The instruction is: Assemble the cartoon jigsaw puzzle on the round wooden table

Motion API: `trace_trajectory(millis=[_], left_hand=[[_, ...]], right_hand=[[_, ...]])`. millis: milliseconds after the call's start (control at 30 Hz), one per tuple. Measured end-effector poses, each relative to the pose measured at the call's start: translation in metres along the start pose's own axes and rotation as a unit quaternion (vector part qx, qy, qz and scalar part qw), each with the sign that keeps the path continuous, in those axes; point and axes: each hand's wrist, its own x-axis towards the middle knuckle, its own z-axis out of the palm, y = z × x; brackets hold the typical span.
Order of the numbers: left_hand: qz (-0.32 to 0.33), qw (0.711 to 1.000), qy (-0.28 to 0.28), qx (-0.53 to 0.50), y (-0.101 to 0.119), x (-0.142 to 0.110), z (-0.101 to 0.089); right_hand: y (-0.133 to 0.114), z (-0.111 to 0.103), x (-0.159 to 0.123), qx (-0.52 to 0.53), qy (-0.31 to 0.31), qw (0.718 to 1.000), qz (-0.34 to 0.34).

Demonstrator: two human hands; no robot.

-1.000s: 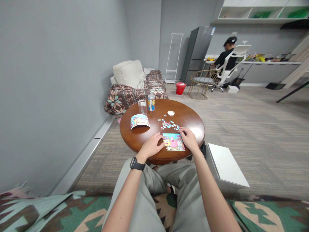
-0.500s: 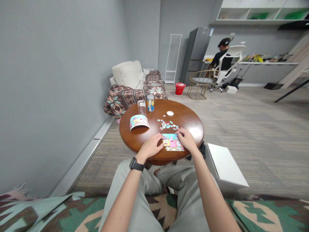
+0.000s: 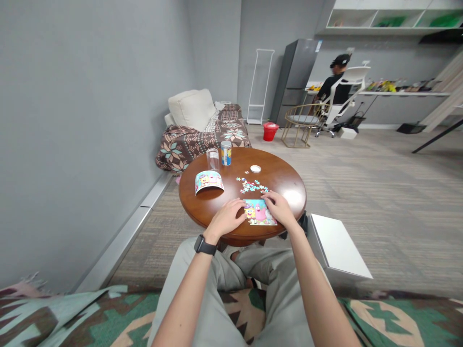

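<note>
A partly assembled jigsaw puzzle (image 3: pixel 259 213) with a pink and a yellow cartoon figure lies flat near the front of the round table. My left hand (image 3: pixel 228 216) rests at its left edge, fingers stretched out and apart, with a dark watch on the wrist. My right hand (image 3: pixel 279 208) lies over the puzzle's upper right part, fingers extended and touching the top edge; it covers that corner. No piece shows between its fingers. Just beyond is a scatter of loose puzzle pieces (image 3: pixel 252 186). A curved picture sheet (image 3: pixel 209 181) with matching cartoon figures stands at the left.
A printed can (image 3: pixel 226 154) and a clear glass (image 3: pixel 213 161) stand at the back of the wooden table (image 3: pixel 195 207), with a round white lid (image 3: pixel 255 168) to their right. A white box (image 3: pixel 340 243) stands right of the table. Farther off, a person (image 3: pixel 334 89) sits on an office chair.
My right hand has shifted slightly left, from the puzzle's right edge onto its upper right part. My left hand stays at the left edge.
</note>
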Motion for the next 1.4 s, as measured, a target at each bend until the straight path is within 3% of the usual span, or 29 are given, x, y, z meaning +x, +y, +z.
trace_trajectory(millis=[400,600,867,1167,1300,1400], left_hand=[[0.0,1.0,0.005,-0.005,0.0,-0.001,-0.001],[0.007,1.0,0.01,-0.003,-0.003,0.0,0.001],[-0.001,1.0,0.021,-0.001,-0.004,0.0,0.001],[-0.008,1.0,0.012,-0.001,-0.002,0.003,0.002],[-0.07,0.997,0.012,-0.026,-0.002,0.012,-0.004],[-0.077,0.997,-0.019,0.004,-0.005,0.033,-0.011]], right_hand=[[0.006,0.002,0.0,0.054,0.068,0.993,0.08],[0.014,0.005,0.004,0.169,0.19,0.959,0.128],[0.009,0.008,0.002,0.151,0.112,0.977,0.102],[-0.011,0.004,0.001,-0.075,0.009,0.994,0.075],[-0.016,0.004,0.003,-0.096,0.004,0.993,0.073],[-0.018,0.003,0.003,-0.093,0.019,0.993,0.067]])
